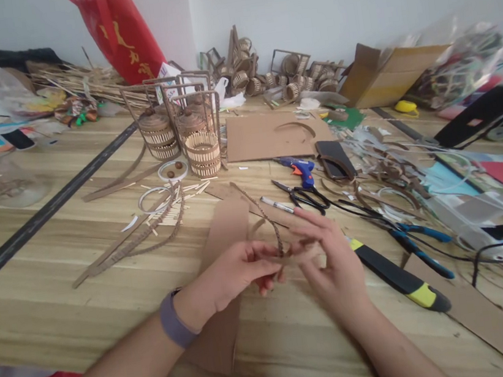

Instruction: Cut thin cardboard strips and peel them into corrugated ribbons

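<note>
My left hand [244, 270] pinches a narrow brown corrugated cardboard strip [270, 226], which curves up and away across the table. On the same strip, close by, are the thumb and fingertips of my right hand [330, 258]. Motion blurs the right fingers, and the short piece between the two hands is hard to make out. Below the left wrist lies a flat cardboard piece [226, 315]. A white pen [276, 204] and black scissors [303, 197] rest just beyond the hands. To the right is a black and yellow utility knife [397, 277].
Small stick baskets [203, 153] with tall handles stand behind loose sticks [166, 215]. A blue glue gun [298, 170], a phone [335, 159] and pliers [419, 250] lie ahead and right. Farther back are a cardboard sheet [258, 138] and an open box [389, 74].
</note>
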`<state>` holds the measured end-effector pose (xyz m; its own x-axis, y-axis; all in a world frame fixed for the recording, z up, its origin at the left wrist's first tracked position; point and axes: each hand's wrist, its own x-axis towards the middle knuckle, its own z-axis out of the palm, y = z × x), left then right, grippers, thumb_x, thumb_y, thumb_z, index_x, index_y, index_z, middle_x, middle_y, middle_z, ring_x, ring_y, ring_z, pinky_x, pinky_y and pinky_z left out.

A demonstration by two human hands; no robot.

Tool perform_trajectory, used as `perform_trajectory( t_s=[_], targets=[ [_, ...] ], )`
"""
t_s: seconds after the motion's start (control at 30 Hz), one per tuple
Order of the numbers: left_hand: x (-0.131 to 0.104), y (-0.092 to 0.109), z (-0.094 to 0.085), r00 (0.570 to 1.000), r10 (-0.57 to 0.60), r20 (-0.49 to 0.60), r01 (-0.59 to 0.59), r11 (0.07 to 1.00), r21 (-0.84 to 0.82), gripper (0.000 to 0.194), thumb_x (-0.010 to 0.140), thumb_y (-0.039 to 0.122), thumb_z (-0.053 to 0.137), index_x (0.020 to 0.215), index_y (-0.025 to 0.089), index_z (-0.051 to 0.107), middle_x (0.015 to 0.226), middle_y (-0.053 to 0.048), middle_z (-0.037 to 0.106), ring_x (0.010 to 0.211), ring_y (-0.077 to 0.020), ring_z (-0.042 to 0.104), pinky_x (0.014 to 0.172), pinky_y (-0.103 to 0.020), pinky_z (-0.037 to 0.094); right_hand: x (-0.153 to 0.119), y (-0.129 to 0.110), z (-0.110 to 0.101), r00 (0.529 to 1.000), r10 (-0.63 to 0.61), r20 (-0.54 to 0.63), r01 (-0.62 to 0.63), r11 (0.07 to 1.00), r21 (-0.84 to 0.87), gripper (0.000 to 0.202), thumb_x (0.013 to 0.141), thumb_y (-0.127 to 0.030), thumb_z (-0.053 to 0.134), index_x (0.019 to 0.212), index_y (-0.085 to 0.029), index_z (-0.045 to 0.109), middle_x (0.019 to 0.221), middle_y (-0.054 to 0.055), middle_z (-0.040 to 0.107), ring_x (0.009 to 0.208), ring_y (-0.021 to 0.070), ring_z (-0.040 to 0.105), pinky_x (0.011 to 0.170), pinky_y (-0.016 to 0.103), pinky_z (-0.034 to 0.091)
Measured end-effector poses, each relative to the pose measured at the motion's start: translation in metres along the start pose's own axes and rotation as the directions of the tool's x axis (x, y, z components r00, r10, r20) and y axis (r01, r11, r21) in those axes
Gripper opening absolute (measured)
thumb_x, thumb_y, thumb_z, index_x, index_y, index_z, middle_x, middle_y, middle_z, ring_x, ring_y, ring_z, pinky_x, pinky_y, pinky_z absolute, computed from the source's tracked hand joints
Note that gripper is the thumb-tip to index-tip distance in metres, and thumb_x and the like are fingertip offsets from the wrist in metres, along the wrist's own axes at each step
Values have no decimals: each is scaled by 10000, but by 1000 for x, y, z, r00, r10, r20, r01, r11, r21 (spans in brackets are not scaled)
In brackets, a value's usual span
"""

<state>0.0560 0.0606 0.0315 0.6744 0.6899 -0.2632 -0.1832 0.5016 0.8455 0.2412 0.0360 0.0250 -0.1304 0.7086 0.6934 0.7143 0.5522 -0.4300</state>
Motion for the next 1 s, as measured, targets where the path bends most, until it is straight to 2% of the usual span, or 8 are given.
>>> perform_trajectory(
  t_s=[0.1, 0.2, 0.37, 0.47, 0.57, 0.73, 0.9, 1.0],
  targets=[
    [-1, 1, -4, 996, -89, 17, 90, 990, -109, 374, 657, 397, 859, 806, 118, 660, 682, -24, 675, 489, -53, 525, 454, -165, 410, 3, 10, 1, 900, 435, 11, -434, 896, 94, 265, 877, -411, 573, 1041, -210, 631, 1024, 100, 708, 890, 234, 669, 757, 372, 527],
    [-1, 3, -7, 995, -95, -12, 91, 980, -176, 334, 669, 352, 855, 809, 115, 667, 686, -23, 682, 497, -45, 540, 462, -144, 422, 9, 12, -2, 744, 643, 182, -665, 739, 108, 393, 844, -578, 553, 695, -219, 604, 632, 13, 606, 571, 171, 543, 534, 296, 426],
    [1, 4, -7, 997, -49, -64, 36, 980, -194, 327, 648, 341, 869, 751, 112, 659, 682, -23, 681, 511, -49, 552, 492, -144, 449, 12, 0, -11, 709, 479, 518, -698, 579, 421, 609, 856, -653, 535, 443, -206, 508, 459, -1, 480, 472, 120, 419, 483, 275, 349],
    [2, 4, -6, 996, -22, -88, 4, 980, -199, 346, 650, 359, 872, 787, 107, 679, 681, -11, 666, 539, -56, 561, 542, -158, 468, 6, -7, -12, 748, 292, 596, -662, 398, 636, 315, 899, -509, 599, 850, -242, 758, 682, 29, 691, 581, 129, 543, 553, 267, 438],
    [2, 4, -5, 993, -6, -116, -19, 976, -216, 349, 666, 362, 866, 830, 111, 687, 703, 1, 655, 575, -56, 563, 567, -157, 452, 1, -13, -11, 816, 198, 543, -578, 330, 747, 328, 912, -355, 639, 1237, -402, 646, 1100, 34, 741, 771, 145, 651, 658, 293, 532],
    [1, 4, -3, 993, -29, -114, 4, 976, -218, 336, 651, 352, 867, 764, 116, 656, 670, 14, 629, 548, -54, 544, 538, -161, 434, -3, -16, -3, 893, 252, 373, -447, 395, 803, 508, 934, -309, 605, 1392, -475, 462, 1529, 8, 442, 1310, 243, 527, 984, 423, 526],
    [1, 4, -3, 991, -61, -121, 38, 982, -184, 279, 684, 310, 839, 715, 120, 638, 621, 13, 619, 505, -54, 537, 494, -155, 430, -5, 0, 8, 907, 415, 70, -373, 715, 592, 605, 928, -268, 589, 1457, -411, 335, 1577, 92, 310, 1260, 259, 569, 926, 434, 563],
    [2, 3, -4, 989, -62, -135, 33, 978, -207, 289, 659, 304, 859, 735, 119, 650, 629, 14, 627, 502, -51, 546, 489, -150, 440, -4, 4, 5, 902, 402, -154, -328, 873, 360, 562, 920, -251, 582, 1434, -336, 372, 1483, 132, 414, 1274, 280, 538, 924, 470, 530]
  ],
)
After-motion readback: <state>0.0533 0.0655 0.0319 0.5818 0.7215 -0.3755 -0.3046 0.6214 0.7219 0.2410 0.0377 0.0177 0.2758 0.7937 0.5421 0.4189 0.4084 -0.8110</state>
